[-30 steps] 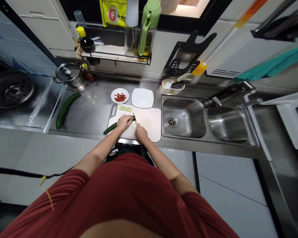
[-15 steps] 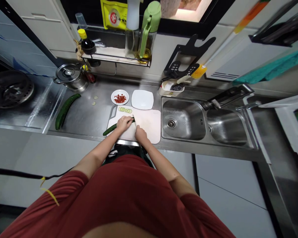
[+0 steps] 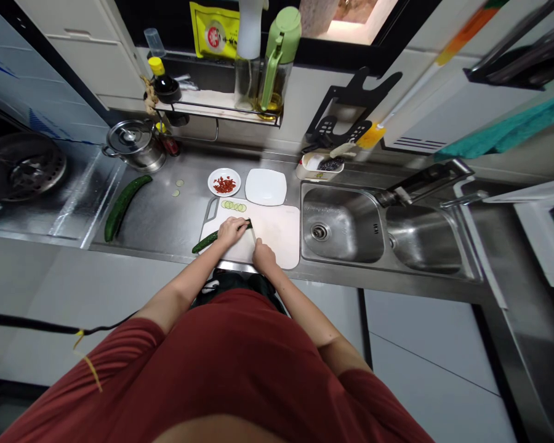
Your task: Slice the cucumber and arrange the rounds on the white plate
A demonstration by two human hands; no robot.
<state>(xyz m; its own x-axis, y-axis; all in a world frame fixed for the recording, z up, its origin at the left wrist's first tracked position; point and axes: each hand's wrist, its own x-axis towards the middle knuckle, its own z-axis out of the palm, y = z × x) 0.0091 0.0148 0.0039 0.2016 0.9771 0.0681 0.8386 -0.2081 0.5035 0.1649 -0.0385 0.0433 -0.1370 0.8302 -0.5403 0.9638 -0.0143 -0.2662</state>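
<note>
Moderate light glints off the steel counter (image 3: 166, 231), with wide-angle stretching toward the edges.

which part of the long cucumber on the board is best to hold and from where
Likely just left of the knife blade, from above, where the left hand is: the long, slim cucumber lies slanted across the chopping board with the blade near its right end.

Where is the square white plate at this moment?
In the head view, the square plate lies at the far edge of the board, right of the round plate and left of the sink.
</note>
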